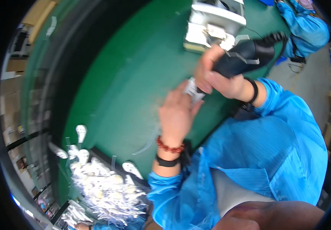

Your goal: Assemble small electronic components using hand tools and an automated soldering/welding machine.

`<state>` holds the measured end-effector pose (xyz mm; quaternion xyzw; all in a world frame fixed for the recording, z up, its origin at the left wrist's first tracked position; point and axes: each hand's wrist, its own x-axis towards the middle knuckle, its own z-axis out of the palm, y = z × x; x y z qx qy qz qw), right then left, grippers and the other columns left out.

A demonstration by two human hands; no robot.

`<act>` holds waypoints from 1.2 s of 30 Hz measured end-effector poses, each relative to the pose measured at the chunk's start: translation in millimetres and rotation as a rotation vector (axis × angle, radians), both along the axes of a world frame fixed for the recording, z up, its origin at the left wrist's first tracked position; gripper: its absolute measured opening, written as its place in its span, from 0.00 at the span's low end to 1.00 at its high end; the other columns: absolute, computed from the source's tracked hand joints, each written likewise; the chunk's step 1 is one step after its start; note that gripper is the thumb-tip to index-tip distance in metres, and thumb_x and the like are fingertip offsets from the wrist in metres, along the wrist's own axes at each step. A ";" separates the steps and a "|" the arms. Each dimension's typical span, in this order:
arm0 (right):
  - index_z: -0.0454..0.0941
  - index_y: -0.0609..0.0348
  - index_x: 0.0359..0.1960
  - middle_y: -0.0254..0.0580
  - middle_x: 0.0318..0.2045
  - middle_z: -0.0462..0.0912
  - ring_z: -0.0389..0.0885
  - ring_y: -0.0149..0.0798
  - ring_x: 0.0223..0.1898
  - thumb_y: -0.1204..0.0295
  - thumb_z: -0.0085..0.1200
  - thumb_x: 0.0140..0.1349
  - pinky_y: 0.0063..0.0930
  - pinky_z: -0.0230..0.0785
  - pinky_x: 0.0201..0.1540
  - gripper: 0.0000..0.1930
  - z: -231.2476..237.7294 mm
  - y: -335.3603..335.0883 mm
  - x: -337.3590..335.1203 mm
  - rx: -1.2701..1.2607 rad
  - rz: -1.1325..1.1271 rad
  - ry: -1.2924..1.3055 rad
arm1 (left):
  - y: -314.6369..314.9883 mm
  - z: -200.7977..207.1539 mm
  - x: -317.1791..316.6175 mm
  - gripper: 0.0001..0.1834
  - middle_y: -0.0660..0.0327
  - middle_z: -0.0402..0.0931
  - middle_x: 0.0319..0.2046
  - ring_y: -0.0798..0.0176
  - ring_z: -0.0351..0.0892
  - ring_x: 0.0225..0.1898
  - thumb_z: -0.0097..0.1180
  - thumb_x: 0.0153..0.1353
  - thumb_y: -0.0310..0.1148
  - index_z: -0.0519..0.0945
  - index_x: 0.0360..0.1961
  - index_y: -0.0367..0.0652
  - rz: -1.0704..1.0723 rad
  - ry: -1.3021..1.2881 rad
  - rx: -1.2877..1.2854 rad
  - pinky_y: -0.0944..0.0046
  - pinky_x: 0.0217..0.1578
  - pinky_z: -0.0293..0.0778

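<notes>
My right hand (pixel 227 83) is wrapped round a black corded electric screwdriver (pixel 246 57), which slants down to the left. Its dark tip meets a small white plastic part (pixel 191 89). Fingers of my left hand (pixel 175 115) press on that part from the near side, against the green table (pixel 127 96). Motion blurs both hands, and my fingers cover much of the white part, so its exact shape is hidden.
A white box-like device (pixel 215 23) stands at the far side. At the near left lies a heap of white plastic pieces (pixel 108 188) with clear strips. Another person's blue sleeve (pixel 307 32) shows at far right. A person's hand (pixel 83 226) appears at bottom left.
</notes>
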<state>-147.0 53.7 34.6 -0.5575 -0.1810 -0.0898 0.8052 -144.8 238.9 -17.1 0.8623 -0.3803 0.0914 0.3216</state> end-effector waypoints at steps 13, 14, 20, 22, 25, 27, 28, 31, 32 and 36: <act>0.69 0.60 0.38 0.38 0.32 0.76 0.76 0.27 0.25 0.80 0.59 0.62 0.25 0.70 0.26 0.10 -6.2 -15.9 -1.3 -0.040 0.082 0.027 | -11.1 8.1 -6.7 0.17 0.55 0.80 0.54 0.51 0.84 0.43 0.71 0.54 0.40 0.80 0.34 0.39 0.025 0.047 0.013 0.54 0.37 0.81; 0.69 0.59 0.38 0.39 0.33 0.77 0.77 0.27 0.26 0.79 0.60 0.61 0.25 0.70 0.27 0.10 -5.7 -15.0 -1.6 -0.074 0.078 0.012 | -10.1 6.6 -5.2 0.17 0.55 0.80 0.54 0.51 0.84 0.43 0.71 0.54 0.40 0.80 0.34 0.39 0.020 0.030 0.022 0.54 0.37 0.81; 0.73 0.59 0.34 0.36 0.26 0.78 0.78 0.27 0.24 0.76 0.63 0.62 0.24 0.70 0.27 0.08 29.3 -0.4 -17.0 -0.090 0.286 -0.020 | 10.1 33.5 34.3 0.21 0.55 0.78 0.40 0.48 0.81 0.38 0.70 0.51 0.41 0.78 0.42 0.42 0.071 -0.031 0.397 0.51 0.38 0.77; 0.72 0.59 0.34 0.34 0.21 0.78 0.78 0.27 0.22 0.76 0.59 0.66 0.24 0.70 0.26 0.07 6.4 16.0 -11.3 -0.021 0.457 0.047 | 19.5 49.7 69.5 0.24 0.55 0.78 0.45 0.52 0.77 0.46 0.71 0.50 0.45 0.79 0.43 0.42 0.162 -0.265 0.525 0.51 0.45 0.70; 0.72 0.59 0.34 0.36 0.20 0.78 0.78 0.28 0.22 0.75 0.59 0.67 0.25 0.70 0.26 0.08 -28.4 28.9 -16.0 0.048 0.471 0.191 | 17.7 71.4 133.2 0.25 0.54 0.78 0.48 0.49 0.77 0.47 0.72 0.51 0.44 0.78 0.46 0.42 0.280 -0.519 0.458 0.50 0.47 0.69; 0.72 0.58 0.33 0.36 0.20 0.77 0.76 0.30 0.21 0.72 0.58 0.68 0.28 0.70 0.27 0.08 -53.1 26.4 -20.0 0.176 0.538 0.365 | 15.6 61.4 173.8 0.25 0.56 0.79 0.47 0.49 0.77 0.47 0.72 0.52 0.43 0.78 0.47 0.42 0.288 -0.496 0.445 0.50 0.46 0.70; 0.72 0.58 0.33 0.36 0.20 0.77 0.76 0.30 0.21 0.72 0.58 0.68 0.28 0.70 0.27 0.08 -55.5 23.4 -21.3 0.196 0.508 0.347 | 16.1 53.3 190.7 0.26 0.56 0.79 0.47 0.49 0.77 0.48 0.72 0.51 0.44 0.78 0.47 0.42 0.283 -0.492 0.444 0.50 0.46 0.70; 0.71 0.57 0.34 0.36 0.19 0.75 0.74 0.31 0.20 0.69 0.58 0.69 0.31 0.70 0.28 0.09 -64.6 37.8 9.3 0.362 0.600 0.491 | 82.0 2.5 230.8 0.27 0.55 0.78 0.54 0.49 0.77 0.54 0.72 0.52 0.41 0.76 0.51 0.45 0.341 -0.345 0.639 0.47 0.51 0.71; 0.71 0.57 0.34 0.36 0.19 0.75 0.74 0.31 0.20 0.69 0.58 0.69 0.31 0.70 0.28 0.09 -64.9 26.0 0.1 0.371 0.525 0.476 | 70.3 -19.1 229.9 0.25 0.54 0.74 0.60 0.48 0.73 0.61 0.70 0.54 0.40 0.75 0.51 0.48 0.371 -0.336 0.646 0.46 0.57 0.68; 0.71 0.57 0.36 0.35 0.21 0.75 0.76 0.30 0.23 0.68 0.59 0.68 0.30 0.70 0.28 0.09 -67.6 31.8 13.2 0.440 0.630 0.545 | 52.7 -3.7 186.3 0.31 0.45 0.59 0.72 0.38 0.63 0.69 0.66 0.60 0.42 0.73 0.64 0.46 0.592 -0.235 0.557 0.41 0.64 0.64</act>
